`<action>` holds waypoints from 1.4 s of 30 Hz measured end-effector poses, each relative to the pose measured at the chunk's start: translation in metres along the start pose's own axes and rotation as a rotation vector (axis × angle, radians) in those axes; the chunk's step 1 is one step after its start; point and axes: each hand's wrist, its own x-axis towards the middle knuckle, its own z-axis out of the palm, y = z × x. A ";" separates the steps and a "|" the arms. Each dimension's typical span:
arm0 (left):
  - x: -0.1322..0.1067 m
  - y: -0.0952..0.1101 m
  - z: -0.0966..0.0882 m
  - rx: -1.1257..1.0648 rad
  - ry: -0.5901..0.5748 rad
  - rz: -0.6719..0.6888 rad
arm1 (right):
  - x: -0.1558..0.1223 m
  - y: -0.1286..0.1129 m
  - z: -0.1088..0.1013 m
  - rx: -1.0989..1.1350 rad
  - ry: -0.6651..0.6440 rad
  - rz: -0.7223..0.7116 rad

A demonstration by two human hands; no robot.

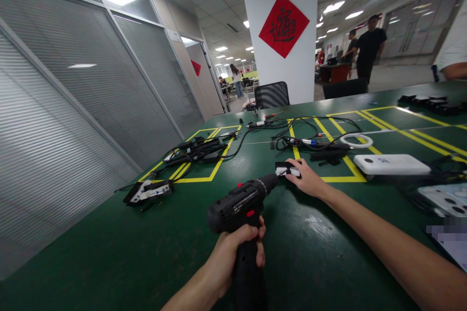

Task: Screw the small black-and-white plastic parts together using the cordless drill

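My left hand (233, 252) is closed around the grip of a black cordless drill (241, 204) with a red switch, held above the green table (109, 262). The drill's nose points at a small black and white part (286, 170) lying on the table. My right hand (308, 181) reaches in from the right, and its fingers grip that part at the drill's tip.
A white box (390, 164) and a white ring (356, 141) lie to the right on yellow floor-tape marks. Tangled black cables (197, 150) and another black and white piece (148, 190) lie to the left. A chair (272, 94) and pillar (280, 24) stand behind; people (370, 46) are far off.
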 end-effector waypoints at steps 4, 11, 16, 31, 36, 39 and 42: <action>0.000 -0.001 -0.001 0.017 0.006 -0.001 | 0.000 0.001 0.001 0.000 0.005 -0.002; 0.000 -0.001 -0.002 0.040 0.021 -0.007 | 0.000 0.001 0.001 0.000 0.007 -0.008; 0.001 0.000 -0.002 0.056 0.011 -0.008 | 0.001 0.002 0.002 -0.004 0.008 -0.012; -0.001 -0.001 -0.002 0.038 0.014 -0.007 | -0.001 -0.001 0.000 -0.001 0.001 -0.007; 0.001 -0.001 -0.004 0.050 -0.020 -0.009 | -0.001 0.000 0.000 -0.006 0.009 -0.010; 0.001 -0.001 -0.005 0.045 -0.022 -0.009 | 0.000 0.001 0.001 -0.008 0.018 -0.014; 0.001 -0.002 -0.005 0.035 -0.003 -0.004 | 0.000 0.001 0.002 -0.011 0.016 -0.010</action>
